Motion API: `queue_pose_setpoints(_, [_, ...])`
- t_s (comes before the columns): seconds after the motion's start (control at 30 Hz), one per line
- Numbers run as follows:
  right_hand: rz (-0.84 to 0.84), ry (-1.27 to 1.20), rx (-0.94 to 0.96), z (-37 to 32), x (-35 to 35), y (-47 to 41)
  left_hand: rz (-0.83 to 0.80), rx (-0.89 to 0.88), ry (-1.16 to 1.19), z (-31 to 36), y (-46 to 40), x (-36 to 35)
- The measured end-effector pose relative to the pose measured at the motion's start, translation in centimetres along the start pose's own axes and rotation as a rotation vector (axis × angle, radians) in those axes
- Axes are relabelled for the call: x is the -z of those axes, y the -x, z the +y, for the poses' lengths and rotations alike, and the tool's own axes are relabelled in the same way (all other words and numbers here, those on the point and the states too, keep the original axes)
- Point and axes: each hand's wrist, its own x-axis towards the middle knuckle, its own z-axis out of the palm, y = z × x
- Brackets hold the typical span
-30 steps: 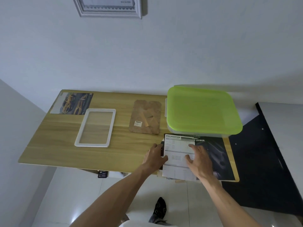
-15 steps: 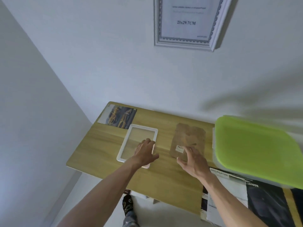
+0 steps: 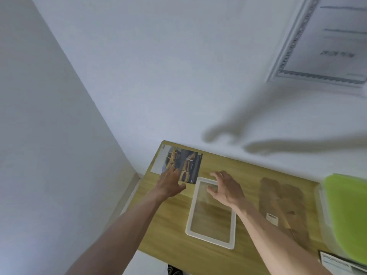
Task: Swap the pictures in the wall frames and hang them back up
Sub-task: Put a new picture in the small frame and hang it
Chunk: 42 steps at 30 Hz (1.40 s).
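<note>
A white picture frame (image 3: pixel 211 238) with clear glass lies flat on the wooden table (image 3: pixel 234 167). A dark picture of yellow cars (image 3: pixel 184 161) lies at the table's far left corner. My left hand (image 3: pixel 168 183) reaches onto the picture's near edge with straight fingers. My right hand (image 3: pixel 226 188) hovers over the frame's far end, fingers spread and loosely curled, holding nothing. A brown backing board (image 3: pixel 284 207) lies to the right of the frame. A silver ornate frame (image 3: pixel 325 42) with a white sheet hangs on the wall at the upper right.
A clear bin with a green lid (image 3: pixel 349 213) stands at the table's right end. Printed sheets (image 3: pixel 337 263) lie at the near right edge. A side wall meets the table's left side. Shadows of both arms fall on the back wall.
Both hands left the printed sheets at the right and moved left across the table. The left hand now reaches the car picture and the right hand is over the white frame.
</note>
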Motion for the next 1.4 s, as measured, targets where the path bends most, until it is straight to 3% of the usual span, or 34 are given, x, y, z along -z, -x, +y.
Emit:
queue_pose_setpoints(0.13, [-0.04, 0.05, 0.013, -3.4, -1.8, -3.4, -0.036, 0.018, -0.027, -3.6, -1.8, 0.5])
queue_pose_setpoints(0.33, [-0.095, 0.215, 0.065, -6.8, -4.6, -7.3, 0.014, -0.097, -0.075, -7.6, -4.7, -0.1])
queue_pose_setpoints(0.5, [-0.191, 0.214, 0.049, -7.8, -6.2, -9.7, -0.106, -0.085, -0.149, -10.9, -5.8, -1.7])
queue_pose_setpoints(0.77, [-0.176, 0.17, 0.064, -7.2, -6.6, -10.6, 0.134, -0.268, -0.224, -12.8, -5.5, -3.3])
queue_pose_setpoints(0.97, [0.029, 0.175, 0.266, -8.0, -7.4, -10.2, 0.355, -0.437, -0.255, -13.0, -5.5, -3.8])
queue_pose_setpoints(1.17, [0.3, 0.08, 0.35, -9.3, -5.8, -10.0, 0.495, -0.452, -0.157, -11.4, -4.9, -1.6])
queue_pose_setpoints(1.4, [0.477, -0.034, 0.318, -8.8, -0.6, -7.8, 0.442, -0.246, 0.109, -8.4, -3.0, 3.6])
